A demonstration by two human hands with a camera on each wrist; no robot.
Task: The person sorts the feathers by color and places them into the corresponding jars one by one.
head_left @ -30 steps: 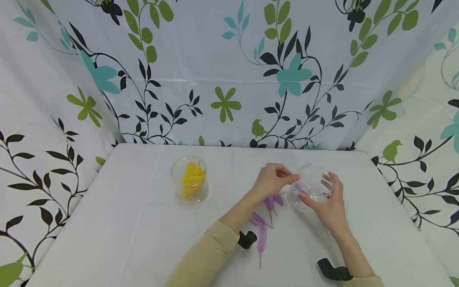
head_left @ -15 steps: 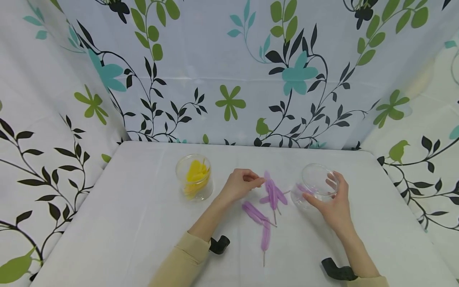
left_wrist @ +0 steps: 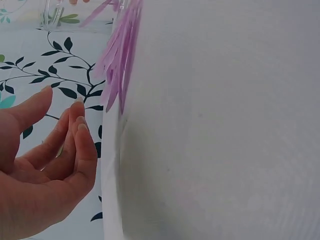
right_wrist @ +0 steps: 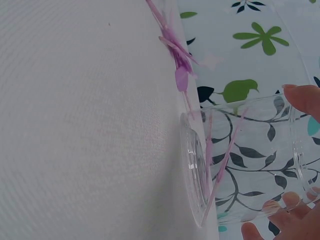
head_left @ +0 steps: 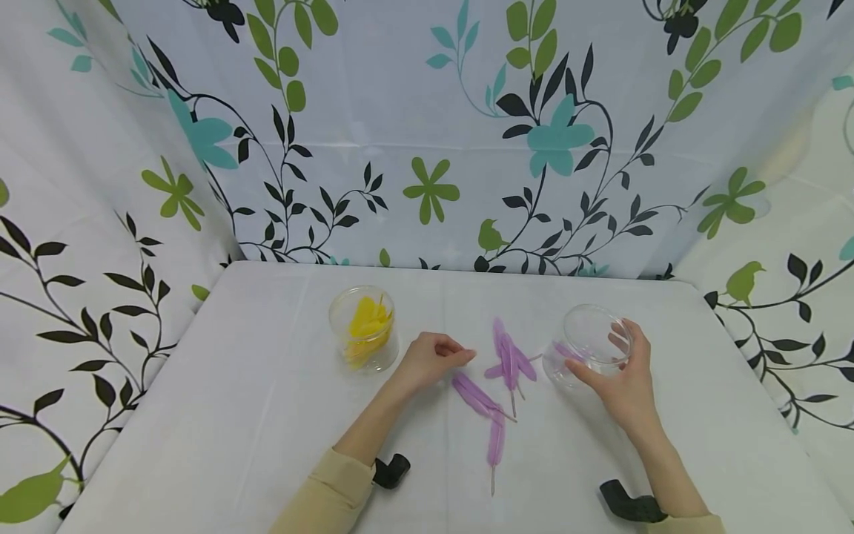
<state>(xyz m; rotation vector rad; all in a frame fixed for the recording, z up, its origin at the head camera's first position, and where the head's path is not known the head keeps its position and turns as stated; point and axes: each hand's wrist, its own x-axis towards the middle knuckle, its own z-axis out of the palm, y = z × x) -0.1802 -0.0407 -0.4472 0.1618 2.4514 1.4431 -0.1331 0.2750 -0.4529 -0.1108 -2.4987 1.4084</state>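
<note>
My right hand [head_left: 600, 350] grips a clear jar [head_left: 582, 326], tilted toward the table's middle, thumb on its near side and fingers on its far side. Thin purple feathers [right_wrist: 215, 160] lie inside that jar [right_wrist: 240, 165], and my right fingers [right_wrist: 305, 102] press its wall. My left hand [head_left: 459, 357] rests on the white table [head_left: 233, 415] with loosely curled fingers [left_wrist: 75, 135] and holds nothing. Just right of it lie loose purple feathers [head_left: 475, 393], a small cluster [head_left: 508, 357] and one nearer me [head_left: 494, 443]. The feathers [left_wrist: 117, 65] show beyond the left fingertips.
A second clear jar [head_left: 363, 330] stuffed with yellow feathers stands upright left of my left hand. Floral curtains [head_left: 427, 133] wall off the table at the back and both sides. Black wrist straps [head_left: 390, 471] sit on both forearms.
My left hand has drawn back from the mouth of the tilted jar, moving left and down to the table beside the loose purple feathers. The right hand keeps hold of the jar.
</note>
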